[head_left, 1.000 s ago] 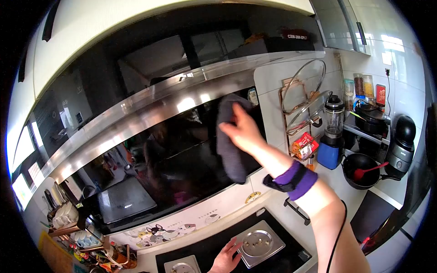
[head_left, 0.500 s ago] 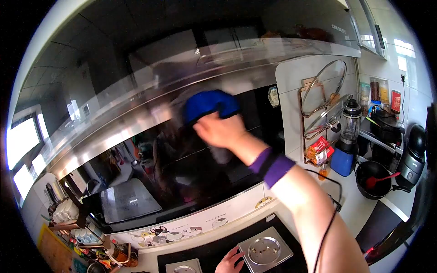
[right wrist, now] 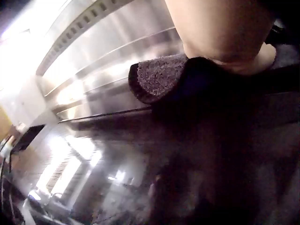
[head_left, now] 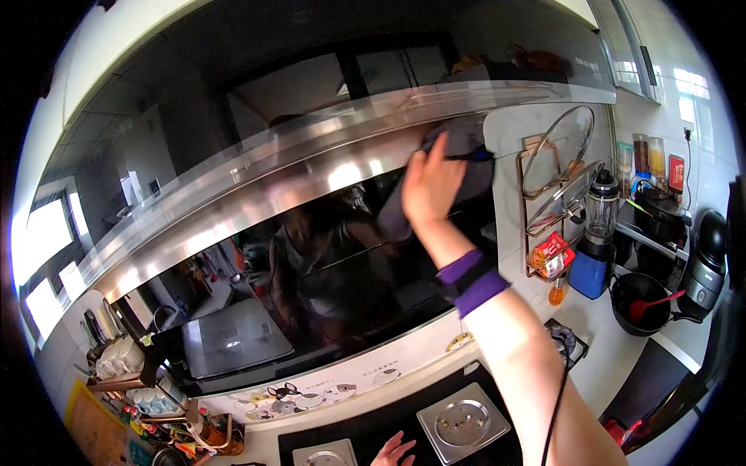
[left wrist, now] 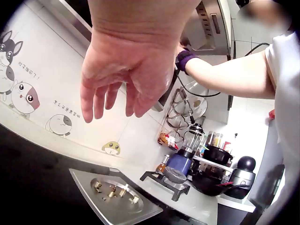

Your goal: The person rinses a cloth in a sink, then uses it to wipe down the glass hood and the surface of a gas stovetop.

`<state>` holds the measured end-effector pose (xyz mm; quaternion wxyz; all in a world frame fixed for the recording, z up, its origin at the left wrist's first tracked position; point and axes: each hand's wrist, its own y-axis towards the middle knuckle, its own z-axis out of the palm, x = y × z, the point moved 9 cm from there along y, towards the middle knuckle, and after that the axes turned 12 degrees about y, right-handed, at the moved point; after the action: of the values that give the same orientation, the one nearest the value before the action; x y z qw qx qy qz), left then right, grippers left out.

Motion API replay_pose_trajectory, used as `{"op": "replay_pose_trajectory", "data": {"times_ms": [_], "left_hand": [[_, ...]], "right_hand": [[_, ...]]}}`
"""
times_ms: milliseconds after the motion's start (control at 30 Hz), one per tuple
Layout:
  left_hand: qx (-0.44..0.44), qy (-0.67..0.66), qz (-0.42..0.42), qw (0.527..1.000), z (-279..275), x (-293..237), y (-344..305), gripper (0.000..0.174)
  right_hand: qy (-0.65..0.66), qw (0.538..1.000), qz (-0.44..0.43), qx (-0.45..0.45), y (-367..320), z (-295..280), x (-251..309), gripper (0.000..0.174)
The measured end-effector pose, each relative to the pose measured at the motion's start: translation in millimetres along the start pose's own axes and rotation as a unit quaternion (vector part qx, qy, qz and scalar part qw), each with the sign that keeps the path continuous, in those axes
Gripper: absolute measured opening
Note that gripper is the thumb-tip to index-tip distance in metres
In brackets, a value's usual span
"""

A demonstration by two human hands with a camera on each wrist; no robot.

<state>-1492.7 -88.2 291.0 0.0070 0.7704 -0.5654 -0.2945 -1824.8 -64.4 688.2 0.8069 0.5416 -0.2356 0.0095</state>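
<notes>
In the head view my right hand (head_left: 430, 186) holds a dark grey cloth (head_left: 475, 180) against the right part of the range hood, where the steel strip (head_left: 311, 179) meets the glossy black panel (head_left: 365, 287). The right wrist view shows the fuzzy grey pile of the cloth (right wrist: 161, 75) folded beside the hand, with a dark edge; the fingers are hidden there. My left hand (head_left: 395, 452) hangs over the stove with nothing in it. Its fingers are relaxed and slightly bent in the left wrist view. Beside it is a square steel burner plate (left wrist: 150, 213) with small brass fittings.
A rack with glass lids (head_left: 556, 155) stands right of the hood. Farther right are a blender (head_left: 594, 272), a black wok (head_left: 633, 307) with a red utensil, and a coffee machine (head_left: 707, 264). Cups (head_left: 120, 357) and bottles fill a shelf at left. A black cable trails along my right arm.
The right hand swept the cloth left and then back right and up along the hood. The cloth's blue side showed midway; now its grey side does. The left hand stays low by the burner.
</notes>
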Motion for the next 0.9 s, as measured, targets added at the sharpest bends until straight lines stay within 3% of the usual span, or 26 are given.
{"op": "replay_pose_trajectory", "data": {"times_ms": [100,167,233,300,333,433,500,533,600,633,667,700,767,833,900], "left_hand": [[0.006,0.004,-0.009,1.000,1,12,-8,0.037],[0.005,0.003,-0.004,1.000,-1,13,-10,0.037],[-0.001,-0.002,0.004,1.000,-5,8,-8,0.036],[0.004,-0.006,0.007,1.000,-3,5,-5,0.036],[0.006,-0.008,0.009,1.000,-1,3,-3,0.036],[0.009,-0.024,0.023,0.999,6,-1,5,0.035],[0.005,-0.016,0.038,0.999,10,-6,11,0.035],[-0.007,-0.006,0.063,0.998,13,-7,14,0.035],[0.020,-0.008,0.055,0.998,28,-6,19,0.035],[0.032,-0.007,0.049,0.998,33,-4,21,0.035],[0.029,-0.009,0.047,0.998,36,-4,24,0.036],[0.026,-0.010,0.047,0.999,39,-4,26,0.036],[0.005,-0.006,0.040,0.999,31,-4,28,0.039],[-0.031,-0.001,0.026,0.999,8,-8,31,0.042],[-0.088,0.015,0.029,0.996,-23,1,30,0.054]], "right_hand": [[0.063,0.993,-0.085,0.047,-47,4,93,0.048],[0.063,0.963,-0.102,0.242,-85,27,145,0.032],[0.266,0.920,-0.212,0.197,-127,27,195,0.020],[0.323,0.895,-0.268,0.152,-153,23,237,0.010],[0.345,0.885,-0.240,0.203,-168,31,247,0.011],[0.418,0.851,-0.220,0.232,-167,42,247,0.015],[0.407,0.846,-0.256,0.228,-142,31,217,0.016],[0.370,0.848,-0.240,0.293,-122,30,196,0.018],[0.229,0.909,-0.285,0.200,-85,12,146,0.020],[0.163,0.928,-0.248,0.225,-74,14,113,0.024],[0.115,0.931,-0.140,0.318,-65,29,70,0.030],[0.064,0.938,-0.103,0.325,-51,23,36,0.033],[0.012,0.965,-0.006,0.264,-23,6,-36,0.032],[-0.043,0.985,-0.107,0.130,-9,-13,-78,0.033],[0.053,0.985,-0.161,0.037,-11,-31,-56,0.040]]}}
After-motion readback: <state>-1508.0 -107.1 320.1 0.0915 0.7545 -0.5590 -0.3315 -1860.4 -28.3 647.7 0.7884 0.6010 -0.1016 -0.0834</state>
